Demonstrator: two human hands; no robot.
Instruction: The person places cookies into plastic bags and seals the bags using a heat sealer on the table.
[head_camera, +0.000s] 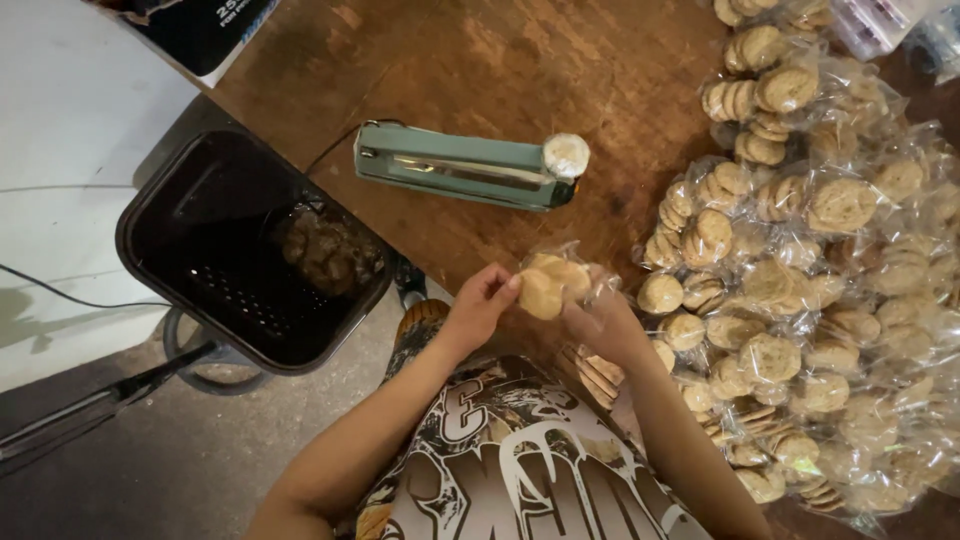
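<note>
A clear bag of round biscuits (552, 280) is pinched between the left hand (478, 305) and right hand (600, 318) (both closed on it), above the bench (520, 60) edge; biscuits could be crushed by squeezing.

Bare forearms, no sleeves in view, printed garment (500, 470) in brown, black and white with large lettering

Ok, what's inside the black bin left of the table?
The black bin holds a crumpled clear plastic wrapper against its right side, and part of its slotted floor shows. The far corners are too dark to read, and anything under the wrapper is covered.
</note>
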